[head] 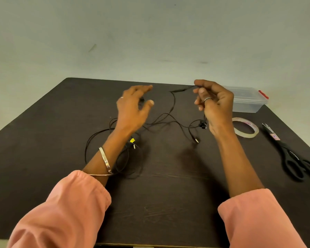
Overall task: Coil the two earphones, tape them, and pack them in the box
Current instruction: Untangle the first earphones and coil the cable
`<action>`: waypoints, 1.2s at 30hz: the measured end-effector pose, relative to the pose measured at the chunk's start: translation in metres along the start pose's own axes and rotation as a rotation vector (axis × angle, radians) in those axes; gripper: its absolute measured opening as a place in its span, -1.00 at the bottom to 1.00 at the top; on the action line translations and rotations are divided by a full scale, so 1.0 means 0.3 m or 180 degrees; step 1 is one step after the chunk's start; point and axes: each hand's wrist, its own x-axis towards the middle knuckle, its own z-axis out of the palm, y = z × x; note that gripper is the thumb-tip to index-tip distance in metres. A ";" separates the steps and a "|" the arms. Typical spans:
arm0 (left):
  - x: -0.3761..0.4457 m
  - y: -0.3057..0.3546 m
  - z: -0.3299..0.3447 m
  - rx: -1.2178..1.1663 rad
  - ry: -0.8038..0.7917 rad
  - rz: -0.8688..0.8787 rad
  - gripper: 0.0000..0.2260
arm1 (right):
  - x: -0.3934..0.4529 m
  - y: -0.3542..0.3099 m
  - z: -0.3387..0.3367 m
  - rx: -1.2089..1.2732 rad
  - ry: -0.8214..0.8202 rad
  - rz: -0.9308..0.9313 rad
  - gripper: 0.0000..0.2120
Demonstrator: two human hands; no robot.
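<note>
Two black wired earphones lie tangled on the dark table [168, 185]. One earphone cable [173, 102] rises from the table to my right hand [216, 104], which pinches it near the inline remote, with earbuds hanging below the palm. The other earphone [104, 136] lies in loose loops under my left forearm, its plug with a yellow tag near the wrist. My left hand [132, 108] hovers above the cables with fingers spread and holds nothing. A clear plastic box [247, 99] with a red latch sits at the far right. A roll of clear tape [245, 127] lies beside my right wrist.
Black scissors [290, 154] lie at the right edge of the table, handles toward me. A pale wall stands behind the table's far edge. Bare dark tabletop stretches between my forearms and the near edge.
</note>
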 end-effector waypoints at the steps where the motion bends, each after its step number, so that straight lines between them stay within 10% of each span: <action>1: -0.005 0.012 0.013 -0.0108 -0.0315 0.0071 -0.54 | -0.004 -0.012 0.007 0.0122 -0.0138 -0.0053 -0.78; 6: -0.036 0.037 0.084 -0.0183 -0.0823 -0.0046 -0.33 | -0.014 -0.044 0.028 0.0848 -0.0707 -0.0242 -0.77; 14: -0.021 0.014 0.055 -0.0719 -0.0170 -0.0383 -0.88 | -0.006 -0.035 0.004 0.1086 -0.0734 -0.0125 -0.79; 21: 0.014 0.006 -0.042 -0.2288 0.0348 -0.0602 -0.94 | 0.026 0.025 -0.063 -0.0571 0.0243 0.0019 -0.83; 28: 0.025 0.013 -0.092 -0.2224 0.0674 -0.0559 -0.89 | 0.023 0.048 -0.105 -0.2304 -0.1189 0.0057 -0.81; 36: 0.036 0.006 -0.102 -0.1891 0.0990 -0.0564 -0.89 | 0.022 0.037 -0.178 -0.1088 -0.0262 0.0407 -0.88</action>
